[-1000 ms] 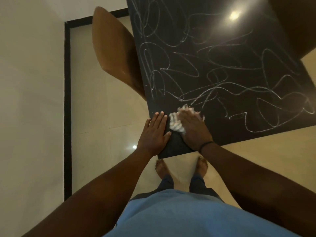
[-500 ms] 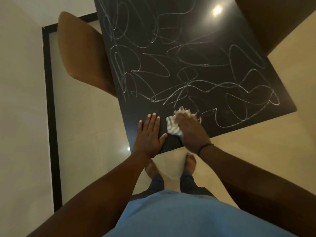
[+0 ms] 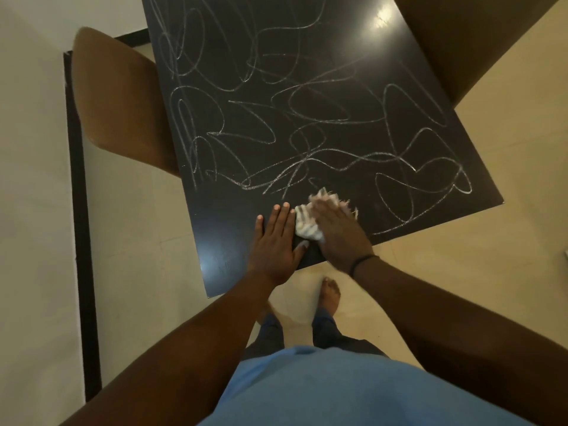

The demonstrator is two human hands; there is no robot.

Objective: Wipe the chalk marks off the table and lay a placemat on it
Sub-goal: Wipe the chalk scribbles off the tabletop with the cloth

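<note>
**Black tabletop, chalk marks largely intact**

Black table (image 3: 399,72) fills the upper centre of the frame, covered in white chalk marks (image 3: 307,118). Your left hand (image 3: 275,244) lies flat on its lower edge, fingers straight, holding nothing. Your right hand (image 3: 341,235), just beside it, presses a striped white cloth (image 3: 305,226) onto the surface at lower centre, fingers extended over it. Brown chairs sit at upper left (image 3: 120,103) and upper right (image 3: 461,32). No placemat is visible.
</note>
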